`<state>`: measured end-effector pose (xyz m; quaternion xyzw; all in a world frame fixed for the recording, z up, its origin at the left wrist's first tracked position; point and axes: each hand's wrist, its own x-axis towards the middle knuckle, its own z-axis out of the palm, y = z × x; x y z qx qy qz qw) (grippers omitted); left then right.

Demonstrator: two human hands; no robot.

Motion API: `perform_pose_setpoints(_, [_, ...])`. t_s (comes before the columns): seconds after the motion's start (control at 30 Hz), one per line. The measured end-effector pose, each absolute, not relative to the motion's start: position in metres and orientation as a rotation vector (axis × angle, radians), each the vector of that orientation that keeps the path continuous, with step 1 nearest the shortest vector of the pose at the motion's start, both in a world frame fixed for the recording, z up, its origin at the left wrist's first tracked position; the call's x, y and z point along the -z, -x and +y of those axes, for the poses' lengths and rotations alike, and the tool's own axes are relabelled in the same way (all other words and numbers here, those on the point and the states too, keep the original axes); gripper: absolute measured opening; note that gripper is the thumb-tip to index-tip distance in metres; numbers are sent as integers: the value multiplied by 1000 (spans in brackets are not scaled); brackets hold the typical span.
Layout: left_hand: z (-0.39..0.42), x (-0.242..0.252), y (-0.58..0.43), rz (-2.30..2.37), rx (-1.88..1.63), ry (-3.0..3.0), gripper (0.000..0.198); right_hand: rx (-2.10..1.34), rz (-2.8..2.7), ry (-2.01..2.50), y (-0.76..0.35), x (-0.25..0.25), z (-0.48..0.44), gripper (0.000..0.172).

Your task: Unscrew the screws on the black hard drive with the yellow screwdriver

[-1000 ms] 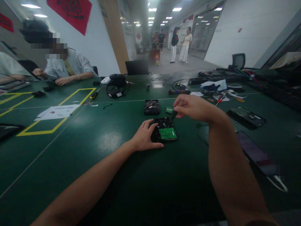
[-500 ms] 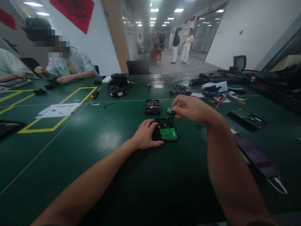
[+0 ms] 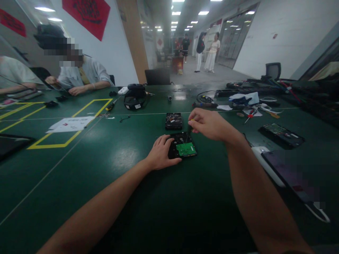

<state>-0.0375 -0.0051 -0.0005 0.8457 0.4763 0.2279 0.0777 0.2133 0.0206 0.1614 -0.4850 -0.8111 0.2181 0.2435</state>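
My left hand [image 3: 161,153] is closed on the left side of a black hard drive [image 3: 173,152]. Its fingers lie over the top and its thumb runs along the near edge. The drive lies flat on the table, with a green circuit board [image 3: 186,149] facing up. Pinched in my right hand [image 3: 208,123] is a screwdriver [image 3: 189,130] with a dark handle. Its thin shaft points down at the far edge of the green board. The exact spot of the tip is too small to tell.
Behind the held drive lies another hard drive [image 3: 174,121]. To the right are a third drive [image 3: 282,135], a phone [image 3: 288,176] and a red-handled screwdriver [image 3: 250,115]. A paper sheet [image 3: 69,124] lies left. A person [image 3: 88,72] sits across the table.
The held drive and both hands have shifted a little left relative to the drive behind. My right hand now hides the small green piece seen there before. The view has also turned slightly.
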Motion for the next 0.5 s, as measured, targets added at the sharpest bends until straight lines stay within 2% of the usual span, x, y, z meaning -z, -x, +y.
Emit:
perform_pose_setpoints(0.13, [-18,-4,24,1453,-766,-2545,103,-566,-2211,1324,-212,-162,20,14])
perform_pose_setpoints(0.33, [-30,-8,5,1231,-858,-2665,63,-562,-2152,1355,-216,-162,23,18])
perform_pose_setpoints(0.5, [-18,-5,12,1122,-823,-2686,51,-647,-2119,1319,-217,-160,26,22])
